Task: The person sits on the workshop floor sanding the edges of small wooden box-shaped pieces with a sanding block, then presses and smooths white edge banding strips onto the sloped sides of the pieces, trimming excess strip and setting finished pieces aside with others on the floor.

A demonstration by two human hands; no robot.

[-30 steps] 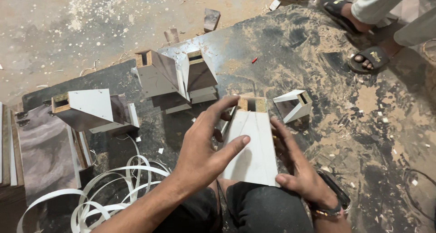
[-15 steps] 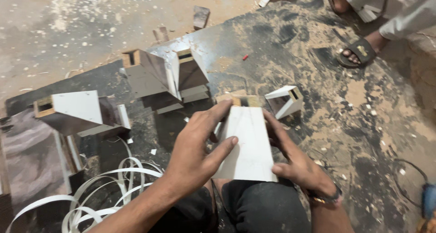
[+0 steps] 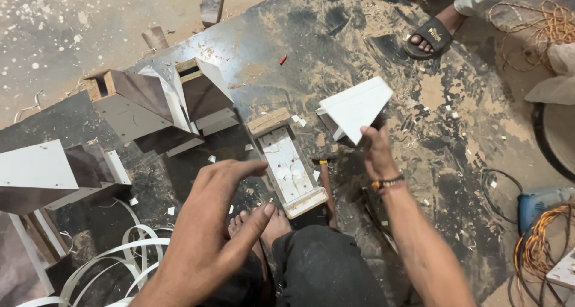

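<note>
Head view, centre frame: I note the right hand (image 3: 377, 154) pinching a white wedge piece (image 3: 357, 108), left hand (image 3: 212, 223) spread empty beside the wooden frame (image 3: 290, 169); fitting step, alignment needed next.

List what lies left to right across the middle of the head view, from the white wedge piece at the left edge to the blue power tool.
White wedge piece → left hand → flat board with pale strip → right hand holding a white triangular piece → blue power tool.

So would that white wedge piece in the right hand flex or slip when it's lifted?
Probably stiff: the white wedge piece keeps straight edges though the right hand grips only its lower corner. Likely light. Its smooth laminate face could be slippery.
</note>
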